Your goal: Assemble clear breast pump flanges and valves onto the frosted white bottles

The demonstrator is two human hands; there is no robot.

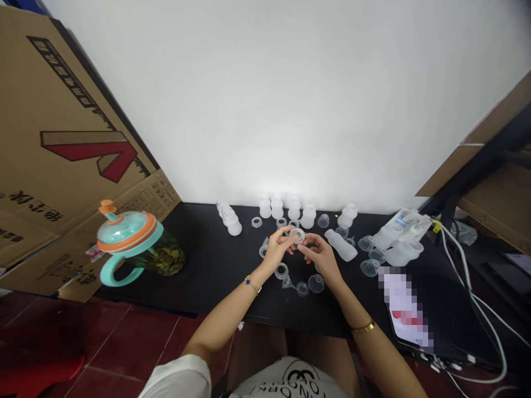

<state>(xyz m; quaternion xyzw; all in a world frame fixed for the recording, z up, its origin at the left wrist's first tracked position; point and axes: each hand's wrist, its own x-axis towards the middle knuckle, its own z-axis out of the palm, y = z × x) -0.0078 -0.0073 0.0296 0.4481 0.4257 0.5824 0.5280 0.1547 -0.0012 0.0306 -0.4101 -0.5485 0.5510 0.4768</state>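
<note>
My left hand point(277, 250) and my right hand point(318, 256) meet above the black tabletop point(219, 276). Their fingertips pinch a clear round silicone piece point(297, 236) between them. Below my hands lie a clear plastic ring point(281, 271), a small clear funnel-shaped part point(286, 282), and clear dome caps point(316, 283). Frosted plastic bottles point(294, 209) stand in a row behind my hands. Another frosted bottle point(341, 245) lies on its side to the right of my right hand.
A teal-and-orange sippy cup point(126, 235) and a glass jar of dried leaves point(170, 257) stand at the table's left end, before a cardboard sheet point(70, 138). Frosted bottles point(400, 237) and white cables point(468, 282) lie right; a white wall point(265, 94) rises behind.
</note>
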